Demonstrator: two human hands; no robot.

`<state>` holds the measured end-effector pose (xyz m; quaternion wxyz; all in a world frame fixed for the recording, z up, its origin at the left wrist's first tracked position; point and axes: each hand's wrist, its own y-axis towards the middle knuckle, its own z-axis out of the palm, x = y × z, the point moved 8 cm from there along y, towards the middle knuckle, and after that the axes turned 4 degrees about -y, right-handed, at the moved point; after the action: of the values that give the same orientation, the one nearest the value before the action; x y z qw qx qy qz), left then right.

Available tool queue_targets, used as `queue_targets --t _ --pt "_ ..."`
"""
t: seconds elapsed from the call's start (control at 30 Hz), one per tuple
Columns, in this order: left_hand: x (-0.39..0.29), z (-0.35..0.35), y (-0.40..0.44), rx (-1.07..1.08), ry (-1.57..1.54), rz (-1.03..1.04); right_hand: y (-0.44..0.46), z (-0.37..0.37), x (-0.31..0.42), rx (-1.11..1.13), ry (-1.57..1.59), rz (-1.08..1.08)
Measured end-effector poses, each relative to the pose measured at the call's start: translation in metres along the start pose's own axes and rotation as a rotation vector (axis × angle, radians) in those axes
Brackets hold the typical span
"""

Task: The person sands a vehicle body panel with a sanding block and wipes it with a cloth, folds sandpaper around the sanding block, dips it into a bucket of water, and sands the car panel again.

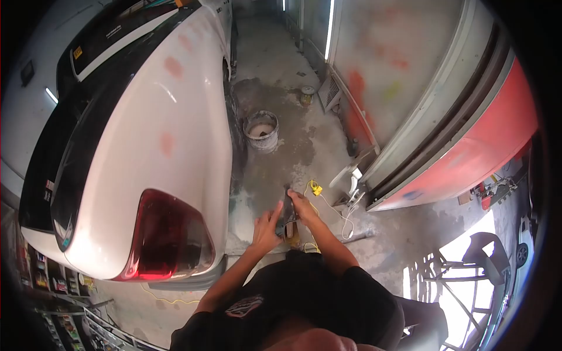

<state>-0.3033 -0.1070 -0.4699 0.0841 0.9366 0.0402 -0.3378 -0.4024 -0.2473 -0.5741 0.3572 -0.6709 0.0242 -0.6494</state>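
Observation:
Both hands are out in front of my body, low over the wet grey floor (252, 175). My right hand (300, 203) is closed round a dark, narrow object (288, 199) that I cannot make out clearly. Just left of it, my left hand (267, 229) has its fingers stretched out and apart, pointing up toward that object. Below the hands, near my shirt, a yellowish object (291, 235) shows in part. To the left stands a white car (175, 117) with reddish patches on its panel and a red tail light (170, 237).
A bucket (261, 131) of cloudy liquid stands on the floor ahead, with a small can (307, 95) beyond it. A yellow connector (316, 188) and cables lie to the right. A red and grey panel (456, 146) borders the right side, near a metal frame (462, 275).

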Motion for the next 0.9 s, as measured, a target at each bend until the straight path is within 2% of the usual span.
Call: queue_targets --t 0.1,0.13,0.2,0.27,0.37,0.4,0.47,0.53,0.6,0.7,0.8,0.83,0.87,0.9 --pt "-0.001 0.017 0.037 0.114 0.1 0.039 0.037 -0.026 -0.007 0.065 -0.038 0.046" --pt "-0.007 0.014 0.051 0.087 0.086 0.084 0.05 -0.035 -0.013 0.083 -0.066 0.079" --pt "-0.02 0.007 0.074 0.038 0.062 0.17 0.079 -0.049 -0.016 0.117 -0.17 -0.153" --pt "-0.024 0.009 0.099 0.069 0.067 0.205 0.067 -0.05 0.014 0.108 0.002 0.056" --pt "-0.026 0.011 0.133 0.099 0.05 0.224 0.1 -0.052 0.03 0.278 -0.079 -0.173" --pt "-0.024 0.009 0.146 0.097 0.045 0.231 0.123 -0.054 0.019 0.26 -0.076 -0.13" --pt "-0.008 -0.002 0.175 0.049 -0.072 0.154 0.175 -0.05 0.007 0.221 -0.075 -0.065" --pt "0.018 -0.016 0.21 -0.039 -0.251 0.077 0.179 -0.048 0.05 0.194 -0.443 -0.323" --pt "0.056 -0.026 0.248 -0.157 -0.492 -0.007 0.196 -0.053 0.082 0.124 -0.66 -0.352" --pt "0.103 -0.034 0.31 -0.045 -0.88 -0.2 0.203 -0.057 0.16 0.007 -0.833 -0.385" --pt "0.149 -0.02 0.382 0.162 -0.991 -0.291 0.196 -0.049 0.255 -0.083 -0.785 -0.466" --pt "0.146 -0.029 0.409 0.229 -1.035 -0.316 0.201 -0.044 0.28 -0.101 -0.763 -0.604" --pt "0.148 -0.036 0.431 0.264 -0.974 -0.434 0.205 -0.041 0.305 -0.113 -0.745 -0.745" --pt "0.117 -0.067 0.442 0.299 -0.914 -0.56 0.209 -0.039 0.323 -0.114 -0.723 -0.88"
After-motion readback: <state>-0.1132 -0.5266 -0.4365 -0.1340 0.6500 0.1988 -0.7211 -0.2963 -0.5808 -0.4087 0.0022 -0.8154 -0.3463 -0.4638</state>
